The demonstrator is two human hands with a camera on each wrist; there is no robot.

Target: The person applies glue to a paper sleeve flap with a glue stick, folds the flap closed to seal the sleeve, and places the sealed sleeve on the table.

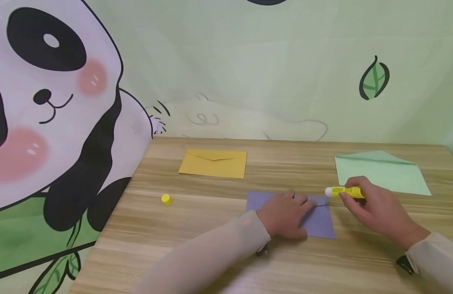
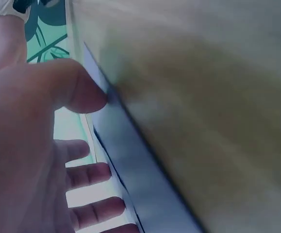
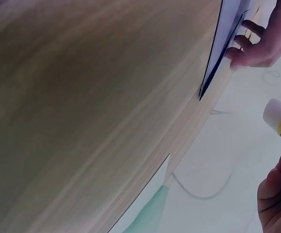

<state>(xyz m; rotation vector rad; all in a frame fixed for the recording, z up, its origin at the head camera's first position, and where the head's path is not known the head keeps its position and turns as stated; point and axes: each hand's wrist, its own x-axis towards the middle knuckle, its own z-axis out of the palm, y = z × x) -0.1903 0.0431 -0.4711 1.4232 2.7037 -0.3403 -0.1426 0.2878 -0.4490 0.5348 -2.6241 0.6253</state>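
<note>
A purple envelope [image 1: 320,226] lies on the wooden table in front of me. My left hand [image 1: 287,214] rests on it with fingers spread and touches near its flap; in the left wrist view the thumb is at the near edge of the envelope [image 2: 147,194]. Just off the envelope's right end, my right hand [image 1: 384,211] grips a yellow glue stick [image 1: 338,192] between thumb and fingers. The glue stick is uncapped, its white end pointing left toward the flap. In the right wrist view the glue stick [image 3: 278,116] shows a red label.
A yellow cap [image 1: 166,199] stands on the table at the left. Behind it to the right lies a yellow envelope [image 1: 213,166] with its flap down. At the back right is a mint green envelope [image 1: 380,171], flap up. A panda-printed cloth [image 1: 248,81] hangs behind the table.
</note>
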